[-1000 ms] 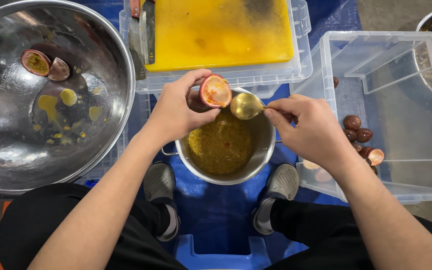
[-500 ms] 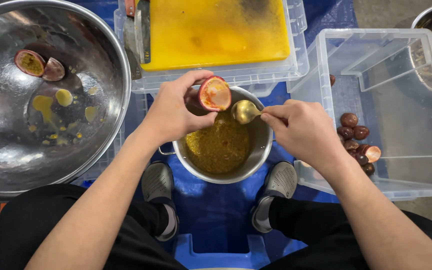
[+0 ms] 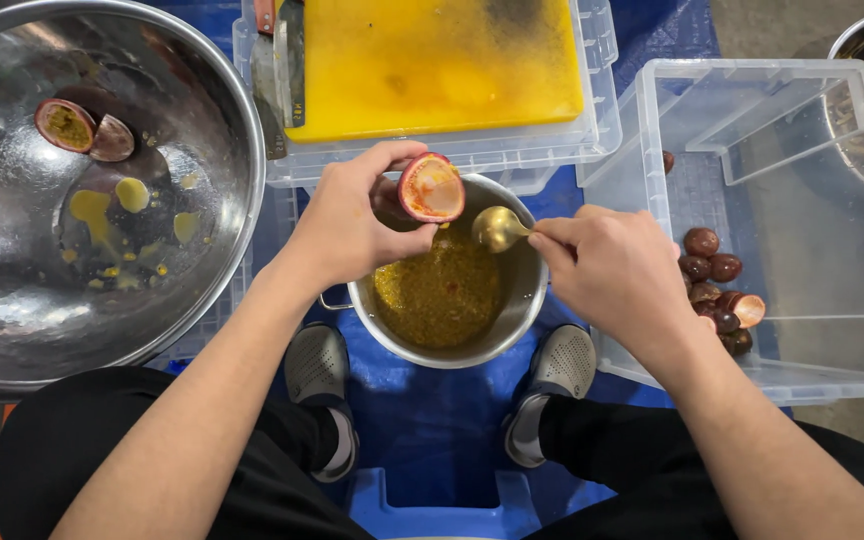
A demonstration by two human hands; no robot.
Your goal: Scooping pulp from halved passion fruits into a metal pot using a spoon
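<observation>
In the head view, a halved passion fruit is gripped by the left hand, the fingers curled over its purple shell and the thumb pressed beneath, with the cut face tilted toward the right. The half looks scooped out, its pale orange lining showing. It is held above the far rim of a steel pot filled with yellow pulp and seeds. A gold-coloured spoon is pinched by its handle between the thumb and bent fingers of the right hand; its bowl hangs over the pot, just beside the fruit half and not quite touching it. The pot stands between the person's two grey shoes on blue sheeting.

To the left, two more fruit halves lie in a large steel bowl smeared with juice. A yellow cutting board is set on a clear bin beyond the pot, with a knife along its left edge. To the right, a clear plastic tub holds a small cluster of whole dark fruits.
</observation>
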